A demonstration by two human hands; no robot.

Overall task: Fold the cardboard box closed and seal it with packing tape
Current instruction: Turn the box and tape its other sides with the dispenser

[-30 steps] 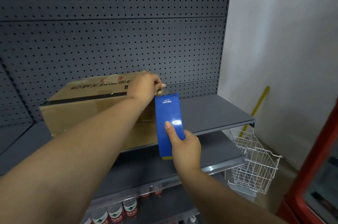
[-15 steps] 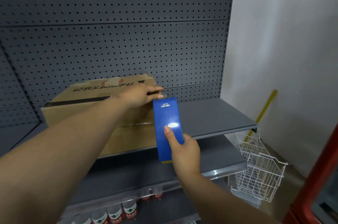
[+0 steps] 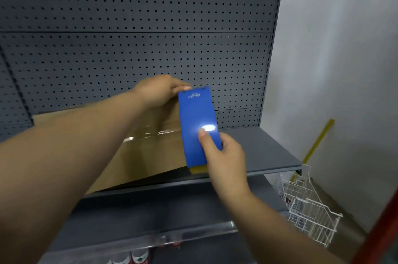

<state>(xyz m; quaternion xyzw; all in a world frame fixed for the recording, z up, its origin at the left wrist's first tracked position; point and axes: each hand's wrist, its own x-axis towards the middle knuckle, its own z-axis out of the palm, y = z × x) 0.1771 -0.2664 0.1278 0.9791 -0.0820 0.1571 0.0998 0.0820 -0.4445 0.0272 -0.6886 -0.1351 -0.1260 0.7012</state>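
Note:
The brown cardboard box [image 3: 150,156] stands on the grey shelf [image 3: 258,151], tipped so a broad face with a shiny strip of clear tape is turned toward me. My left hand [image 3: 159,89] grips its upper right corner, and my forearm hides much of the box's left part. My right hand [image 3: 224,156] holds a blue tape dispenser [image 3: 197,121] upright against the box's right end, thumb pressed on its flat blue face. A bit of yellow shows at the dispenser's lower end.
A grey pegboard wall [image 3: 137,27] backs the shelf. A lower shelf [image 3: 150,216] sits beneath, with bottles [image 3: 140,257] under it. A white wire basket [image 3: 308,205], a yellow stick [image 3: 318,141] and a red frame [image 3: 383,231] are at the right by the white wall.
The box has tipped up, so its printed top no longer shows and a taped face is turned to me. My left hand and the dispenser have risen with its corner.

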